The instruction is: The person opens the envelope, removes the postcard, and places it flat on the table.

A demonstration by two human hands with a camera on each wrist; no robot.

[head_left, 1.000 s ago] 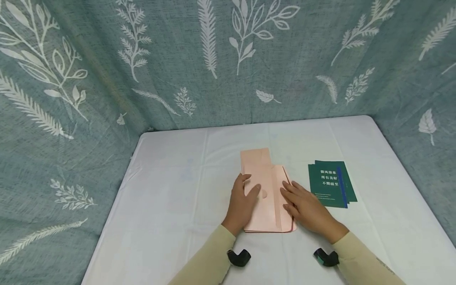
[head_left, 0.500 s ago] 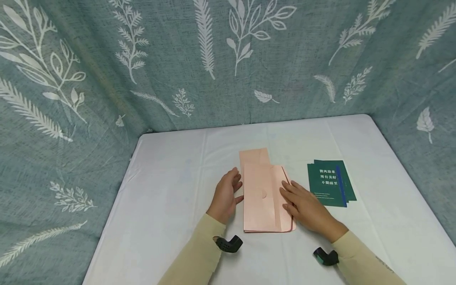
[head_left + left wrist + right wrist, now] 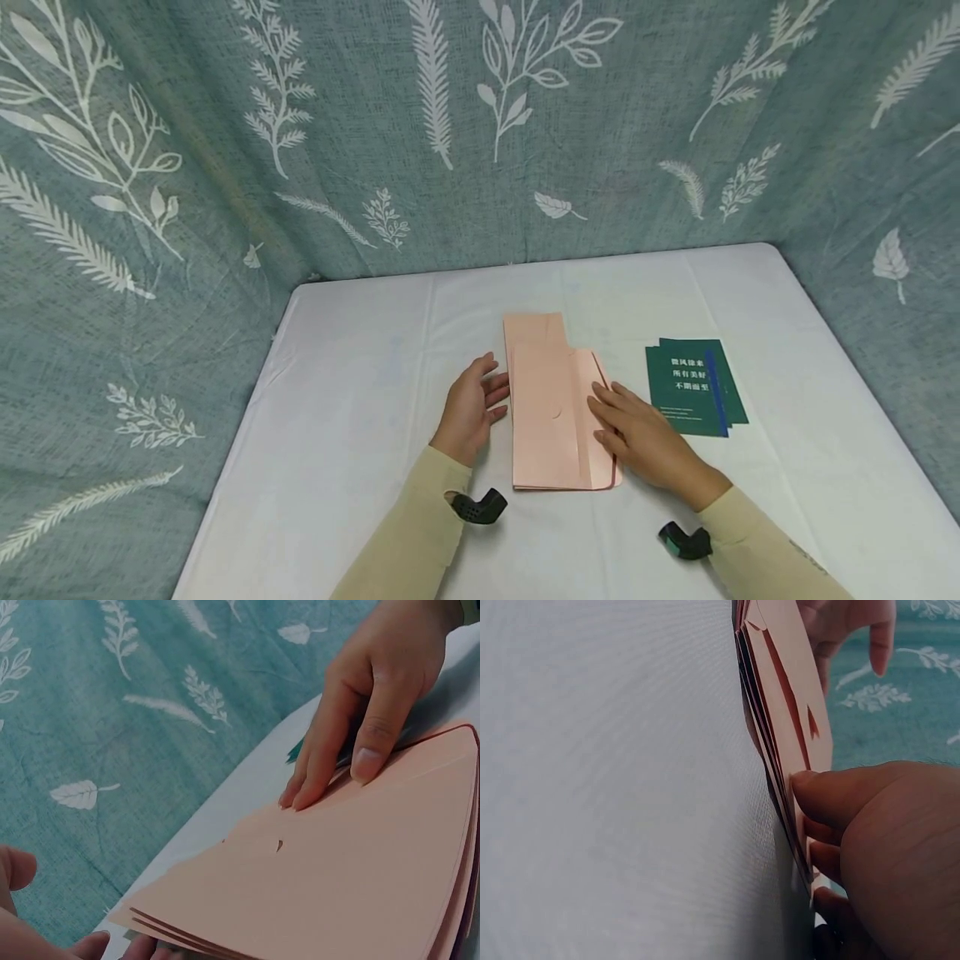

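Observation:
A stack of pink paper envelopes point(image 3: 546, 433) lies in the middle of the table, one piece sticking out beyond the rest at the far end. Several layers show along its edge in the left wrist view. A small half-moon cut marks the top one. My right hand point(image 3: 651, 437) rests on the right side of the stack with straight fingers, thumb at its edge in the right wrist view. Along the left edge stands my left hand point(image 3: 467, 410), palm toward the envelopes and fingers loosely bent. Its fingertips are at the edge; whether they press it, I cannot tell.
Green cards point(image 3: 686, 400) with white lettering and a blue strip overlap each other to the right of my right hand. A white cloth point(image 3: 352, 400) covers the table. Behind it hangs a teal curtain point(image 3: 465, 208) with leaf prints.
My left hand has left the top of the envelopes and moved left to their edge. The piece at the far end has straightened slightly. My right hand stays in place.

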